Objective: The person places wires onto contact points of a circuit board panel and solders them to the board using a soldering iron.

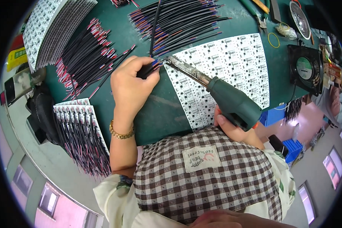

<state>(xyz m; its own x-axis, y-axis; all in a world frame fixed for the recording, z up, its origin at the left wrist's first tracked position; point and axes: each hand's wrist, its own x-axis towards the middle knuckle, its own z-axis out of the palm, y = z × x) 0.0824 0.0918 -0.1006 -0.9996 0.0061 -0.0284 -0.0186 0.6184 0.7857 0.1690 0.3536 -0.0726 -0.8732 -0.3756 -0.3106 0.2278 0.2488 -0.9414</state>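
Observation:
My left hand (pixel 135 81) is closed around a few short black cables (pixel 146 70) whose blue and red ends stick out past the fingertips. My right hand (pixel 231 127) grips the handle of a dark green soldering gun (pixel 235 102), its fingers partly hidden behind the body. The gun's scorched metal barrel slants up and left, and its tip is right at the cable ends; whether they touch I cannot tell. Beneath the barrel lies a white sheet of small printed circuit boards (pixel 235 64), spread over the green table mat (pixel 157 114).
More black cables (pixel 174 24) lie in a row at the back, and a red-and-white-ended pile (pixel 89 60) lies left. Stacked board sheets (pixel 51 34) stand far left, above boards with wires attached (pixel 79 129). Pliers (pixel 260 19) and a black fan (pixel 306 70) are on the right.

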